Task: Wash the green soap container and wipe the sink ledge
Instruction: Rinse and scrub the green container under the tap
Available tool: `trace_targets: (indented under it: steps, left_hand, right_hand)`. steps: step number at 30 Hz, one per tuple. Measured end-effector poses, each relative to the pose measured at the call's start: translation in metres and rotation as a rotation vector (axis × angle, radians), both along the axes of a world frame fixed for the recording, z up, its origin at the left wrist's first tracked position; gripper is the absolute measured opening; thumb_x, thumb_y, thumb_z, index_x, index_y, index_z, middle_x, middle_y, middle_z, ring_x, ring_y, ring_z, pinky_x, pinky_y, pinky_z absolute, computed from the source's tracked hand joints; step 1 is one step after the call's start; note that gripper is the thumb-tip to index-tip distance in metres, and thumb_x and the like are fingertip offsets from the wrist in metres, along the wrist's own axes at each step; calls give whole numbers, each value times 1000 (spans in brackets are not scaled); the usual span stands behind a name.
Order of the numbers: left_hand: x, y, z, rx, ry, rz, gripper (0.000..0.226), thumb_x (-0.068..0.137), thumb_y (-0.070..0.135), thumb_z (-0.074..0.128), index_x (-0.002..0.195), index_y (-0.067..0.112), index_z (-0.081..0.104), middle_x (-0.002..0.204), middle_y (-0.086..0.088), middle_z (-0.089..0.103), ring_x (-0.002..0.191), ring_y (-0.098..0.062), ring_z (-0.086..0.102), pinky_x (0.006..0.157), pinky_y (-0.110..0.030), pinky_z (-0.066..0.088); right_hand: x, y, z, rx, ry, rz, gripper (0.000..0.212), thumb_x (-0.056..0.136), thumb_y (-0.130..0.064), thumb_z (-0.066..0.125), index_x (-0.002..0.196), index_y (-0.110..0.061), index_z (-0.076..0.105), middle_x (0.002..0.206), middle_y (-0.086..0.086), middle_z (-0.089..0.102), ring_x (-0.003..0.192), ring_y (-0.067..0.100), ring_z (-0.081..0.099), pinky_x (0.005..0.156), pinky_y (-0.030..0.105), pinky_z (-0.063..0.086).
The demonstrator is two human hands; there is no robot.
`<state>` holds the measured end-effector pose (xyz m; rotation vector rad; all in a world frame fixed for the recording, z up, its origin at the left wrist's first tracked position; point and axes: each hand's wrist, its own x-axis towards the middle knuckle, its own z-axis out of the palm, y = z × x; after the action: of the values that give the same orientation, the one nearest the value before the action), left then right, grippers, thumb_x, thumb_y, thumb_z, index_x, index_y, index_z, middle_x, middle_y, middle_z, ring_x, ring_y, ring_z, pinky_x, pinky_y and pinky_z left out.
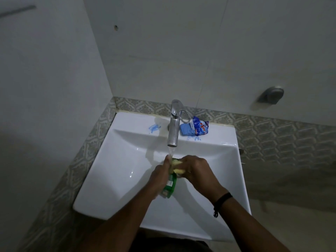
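Observation:
Over the white sink (116, 171) my left hand (160, 176) grips a green soap container (170, 186), tilted with its bottom end pointing toward me. My right hand (197, 171) holds a yellow sponge (177, 167) pressed against the container's upper part. Water runs from the chrome tap (173, 130) down onto my hands and the container. The container's top is hidden by my fingers and the sponge.
On the back ledge, right of the tap, lies a blue soap bar (187, 130) on a blue and white wrapper (201, 127). Blue smears (154, 128) mark the ledge left of the tap. Tiled walls close in at the left and back.

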<state>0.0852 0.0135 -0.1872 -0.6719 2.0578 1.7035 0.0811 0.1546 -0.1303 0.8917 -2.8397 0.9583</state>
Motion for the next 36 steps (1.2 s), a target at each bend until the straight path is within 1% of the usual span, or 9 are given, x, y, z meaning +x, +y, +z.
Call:
trace_targets:
  steps: [7,11,13,16,20,26,30,33,36]
  left_hand:
    - [-9,-1,8,-158,43,-1,59,98,56,28,90,12,65,91,-12,68,85,-26,64,78,-32,49]
    - [-13,-1,11,-124,12,72,60,97,60,25,86,15,63,80,-7,61,74,-20,56,68,-29,42]
    - [-15,-1,11,-95,2,106,60,97,62,24,87,16,62,84,-9,64,79,-22,61,75,-32,49]
    - [-15,-8,8,-26,-20,183,58,94,64,30,97,17,65,98,-14,68,88,-27,65,86,-39,53]
    - [-8,-11,4,7,-64,227,51,97,59,30,91,17,60,89,-9,64,85,-24,61,78,-33,47]
    - [-11,-14,3,158,-131,246,44,98,53,38,102,14,60,92,-8,67,78,-18,62,61,-27,48]
    - [-13,-13,0,91,-160,200,43,98,49,38,105,12,60,99,-11,67,86,-23,64,76,-35,54]
    - [-9,-12,-3,-3,-157,154,35,101,34,35,107,9,58,102,-13,66,91,-27,64,82,-39,54]
    - [-3,-8,-7,12,-117,111,37,101,40,35,103,13,60,99,-10,68,89,-23,65,76,-34,53]
  right_hand:
    - [-14,-20,-10,33,-36,-130,7,74,-5,72,76,-11,73,76,7,69,72,25,59,64,37,47]
    - [-22,-26,-9,72,-29,-121,4,78,-6,69,75,-9,70,75,9,68,71,22,53,62,31,38]
    - [-29,-33,-5,54,-23,-165,4,77,-4,68,75,-7,69,78,10,68,74,23,54,61,29,35]
    - [-21,-44,-6,10,-52,-99,8,78,-2,67,78,-9,71,83,7,69,77,20,54,65,26,39]
    - [-25,-50,-16,8,-90,-123,3,80,-7,66,81,-8,70,84,10,69,79,24,59,71,36,50]
    - [-21,-71,-38,154,41,-135,19,97,-17,46,101,-5,60,96,14,67,84,26,65,73,33,54]
    - [-20,-69,-39,262,120,-74,11,91,-17,59,95,-7,60,87,14,68,74,27,68,63,35,56]
    - [-19,-68,-39,254,49,-133,18,98,-21,46,95,-9,59,87,11,68,74,25,67,65,34,55]
    - [-19,-66,-36,233,-56,-242,30,99,-25,37,90,-10,62,86,9,70,75,25,66,63,27,44]
